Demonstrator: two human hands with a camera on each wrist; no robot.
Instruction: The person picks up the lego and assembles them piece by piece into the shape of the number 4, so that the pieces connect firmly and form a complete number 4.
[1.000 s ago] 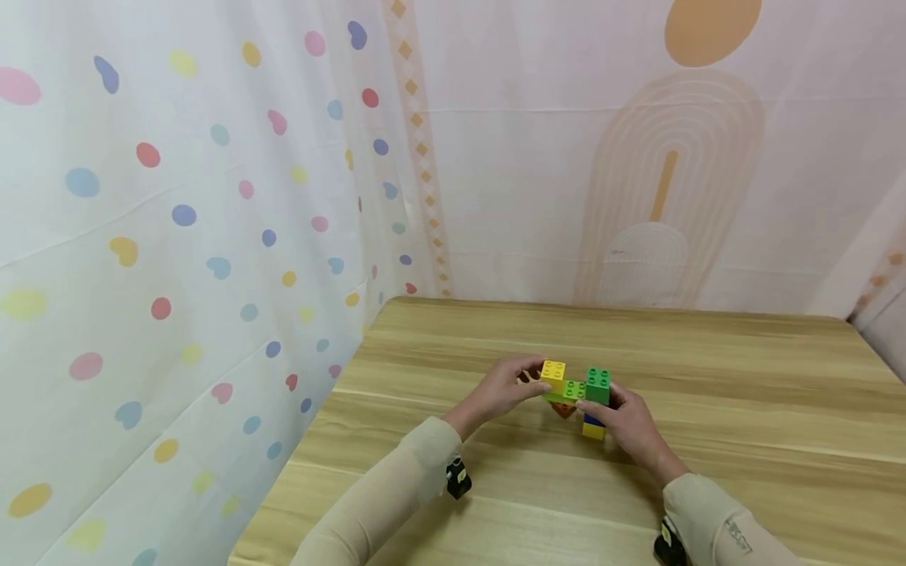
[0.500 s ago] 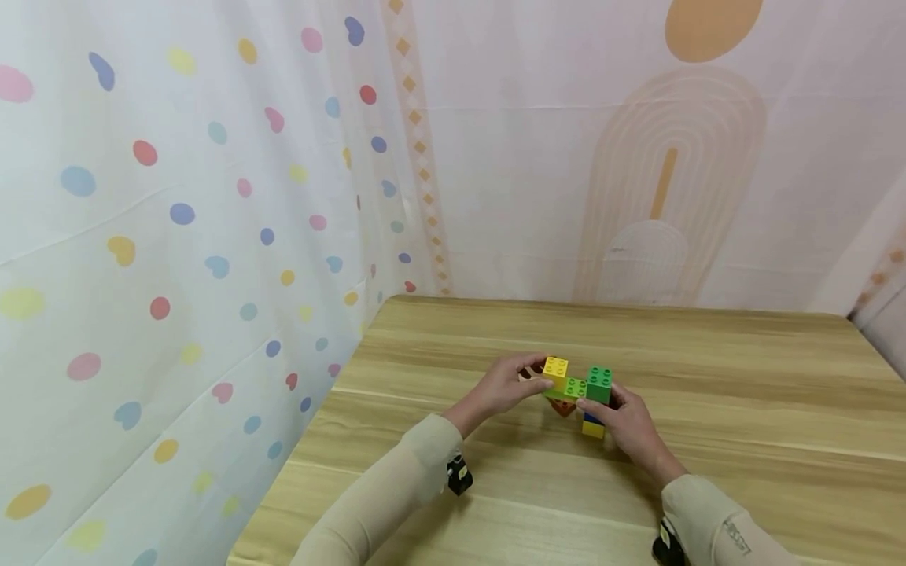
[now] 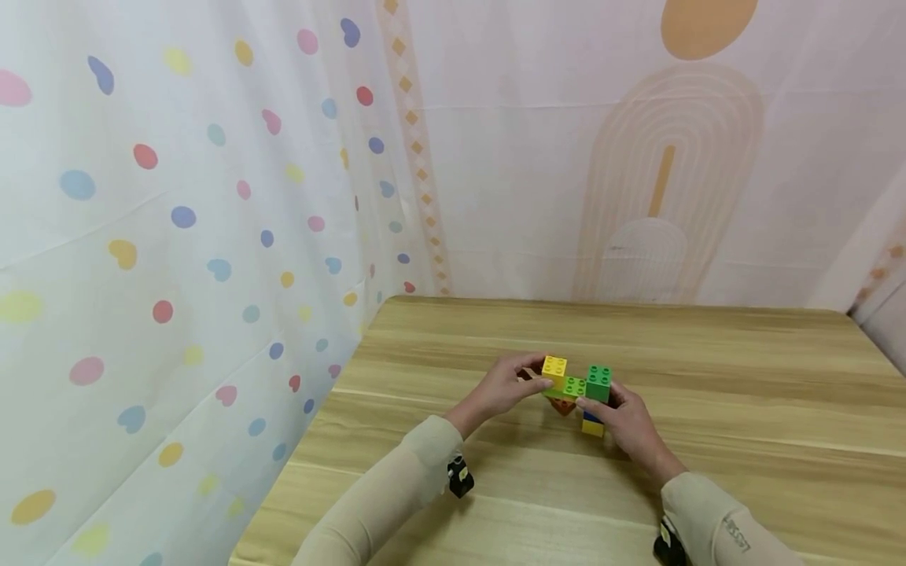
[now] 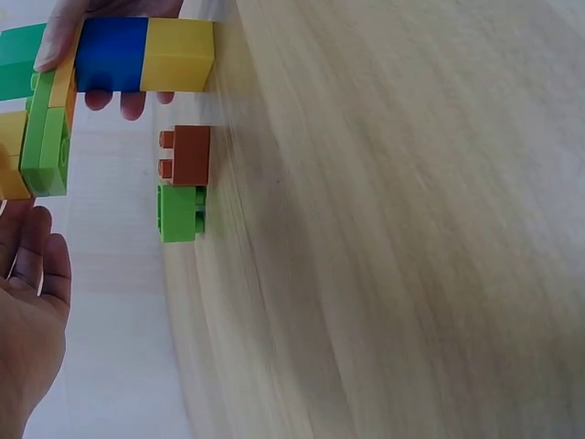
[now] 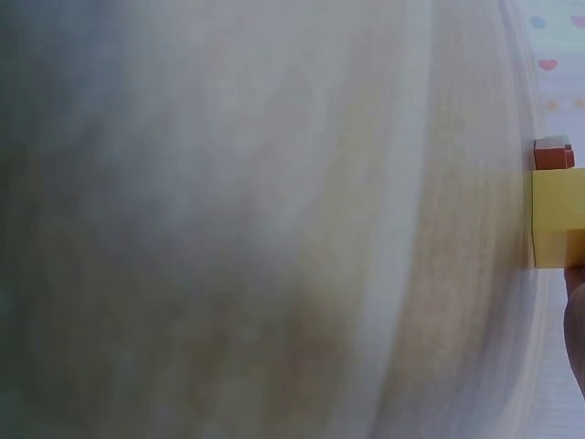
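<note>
A tower of toy building bricks stands on the table, with a yellow brick (image 4: 179, 55) at its foot, a blue brick (image 4: 111, 55) above, and a dark green brick (image 3: 598, 381) on top. From its side a light green brick (image 3: 575, 386) juts left, an orange layer (image 4: 64, 87) beside it. A yellow brick (image 3: 554, 372) sits on the jutting end, pinched between the thumb and fingers of my left hand (image 3: 501, 385). My right hand (image 3: 632, 424) grips the tower, its thumb against the light green brick and its fingers behind, partly hidden.
An orange-brown brick (image 4: 191, 155) and a loose light green brick (image 4: 181, 213) lie side by side on the wooden table (image 3: 453, 338), below the jutting part. A patterned curtain (image 3: 510, 196) hangs behind the table, and a dotted one (image 3: 212, 196) hangs at the left.
</note>
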